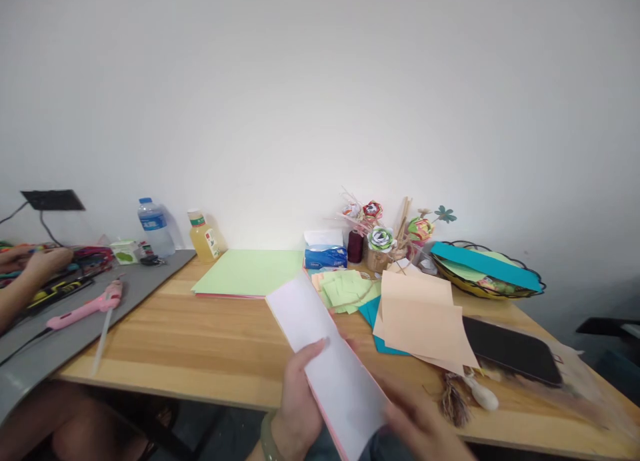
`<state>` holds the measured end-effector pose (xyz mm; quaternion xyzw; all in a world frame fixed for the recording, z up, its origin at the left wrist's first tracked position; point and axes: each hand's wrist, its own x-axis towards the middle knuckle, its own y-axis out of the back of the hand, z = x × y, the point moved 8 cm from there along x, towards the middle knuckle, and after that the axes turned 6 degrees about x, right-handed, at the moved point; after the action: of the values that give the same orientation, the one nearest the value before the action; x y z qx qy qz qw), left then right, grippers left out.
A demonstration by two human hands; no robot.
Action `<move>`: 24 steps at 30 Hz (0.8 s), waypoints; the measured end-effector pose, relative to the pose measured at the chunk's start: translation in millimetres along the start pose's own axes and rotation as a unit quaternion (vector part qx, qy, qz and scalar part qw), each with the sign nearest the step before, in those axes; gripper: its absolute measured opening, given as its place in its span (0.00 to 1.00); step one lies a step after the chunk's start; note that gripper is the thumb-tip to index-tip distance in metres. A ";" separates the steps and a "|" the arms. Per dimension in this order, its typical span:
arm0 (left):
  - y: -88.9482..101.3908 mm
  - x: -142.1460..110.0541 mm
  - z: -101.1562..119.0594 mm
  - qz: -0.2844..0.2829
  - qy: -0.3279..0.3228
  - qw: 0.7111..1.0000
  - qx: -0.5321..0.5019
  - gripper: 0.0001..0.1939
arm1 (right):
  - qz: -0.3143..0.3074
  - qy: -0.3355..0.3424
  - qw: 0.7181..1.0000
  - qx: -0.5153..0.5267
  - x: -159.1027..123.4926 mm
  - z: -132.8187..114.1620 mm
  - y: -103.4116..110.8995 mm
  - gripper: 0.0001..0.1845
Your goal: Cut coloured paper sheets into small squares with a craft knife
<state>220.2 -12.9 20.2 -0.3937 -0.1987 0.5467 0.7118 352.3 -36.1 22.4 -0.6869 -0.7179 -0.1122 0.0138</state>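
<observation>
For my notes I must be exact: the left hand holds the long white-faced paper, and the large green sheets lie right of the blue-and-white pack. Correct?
One side is wrong: in the head view, the large green sheets lie left of the blue-and-white pack. The left hand does hold the long white-faced paper.

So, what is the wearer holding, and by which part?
White-faced paper strip: the left hand grips its middle; the right hand, blurred, is at its lower right edge, grip unclear.
</observation>
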 end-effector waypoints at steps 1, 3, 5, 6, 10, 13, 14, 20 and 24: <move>0.9 2.8 1.4 0.007 0.012 1.000 -0.008 0.13 | 0.002 0.024 0.997 -0.069 11.9 -7.2 29.3 0.33; 4.0 7.5 2.8 0.012 0.025 1.000 -0.013 0.12 | 0.083 0.032 0.956 -0.280 43.4 -19.8 104.2 0.31; 6.9 10.7 -2.9 0.015 0.052 0.999 -0.006 0.13 | 0.139 0.024 0.922 -0.361 79.4 -27.8 166.7 0.26; 7.8 11.5 -8.3 0.018 0.073 0.997 0.001 0.13 | 0.144 0.021 0.908 -0.392 97.4 -28.3 186.8 0.24; 6.9 11.2 -30.3 0.029 0.151 0.987 0.045 0.17 | 0.055 0.017 0.869 -0.492 153.3 -6.1 197.9 0.17; 10.1 10.8 -33.6 0.042 0.163 0.983 0.072 0.19 | 0.007 -0.003 0.836 -0.549 170.4 17.0 184.5 0.17; 11.7 11.0 -32.2 0.044 0.159 0.983 0.075 0.20 | -0.005 -0.011 0.827 -0.562 173.0 22.5 181.9 0.17; 15.8 12.0 -25.3 0.047 0.146 0.986 0.069 0.18 | -0.048 -0.024 0.804 -0.592 181.8 25.7 184.5 0.17; 14.2 10.6 -26.6 0.047 0.153 0.984 0.076 0.19 | -0.061 -0.043 0.804 -0.590 184.0 22.3 188.0 0.16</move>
<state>233.8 -10.8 -8.7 -0.4261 -0.0264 0.5265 0.7352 530.9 154.6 59.4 -0.5213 -0.5536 -0.4847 -0.4322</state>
